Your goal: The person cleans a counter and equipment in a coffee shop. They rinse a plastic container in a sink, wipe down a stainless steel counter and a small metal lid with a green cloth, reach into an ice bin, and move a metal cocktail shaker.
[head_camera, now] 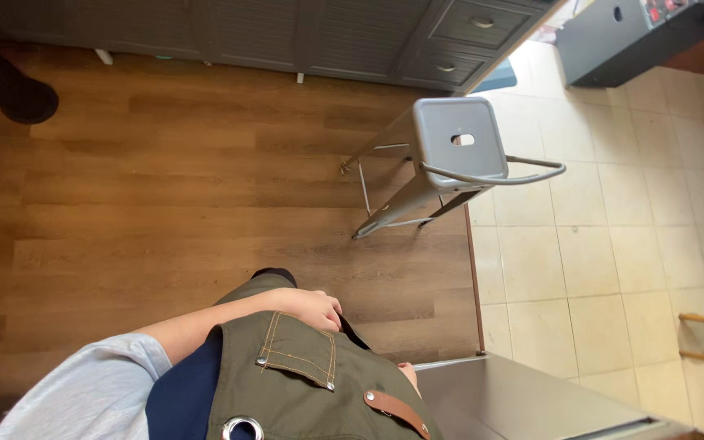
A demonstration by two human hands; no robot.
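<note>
- Left hand (313,308): bare, on a forearm that comes out of a light grey short sleeve (91,391). The fingers are curled loosely inward and the knuckles rest on the apron. Nothing shows in its grasp.
- Right hand (407,376): only a sliver of skin shows past the apron's edge, on the side away from the stool's seat. I cannot tell whether it is open or closed, or whether it holds anything.
- Olive-green canvas apron (303,383): worn on the body and touching the left hand, which is the nearer of the two. It has tan stitching, a patch pocket with rivets, a brown leather tab and a steel eyelet. Its long axis runs from the eyelet at the near edge up toward the stool. A dark navy shirt (185,391) shows beside it.
- Brushed stainless-steel counter top (523,399): below the stool and just beside the right hand.
- Grey metal stool (458,143), taken as the landmark: square seat with a slot handle, hoop back rail and splayed legs. It stands beyond the left hand, apart from it.
- Brown wood-plank floor (165,179): under and to the left of the stool.
- Cream tiled floor (613,269): right of the stool.
- Grey-green cabinet drawers (450,33): above the stool.
- Dark shoe (14,94): far left of the stool.
</note>
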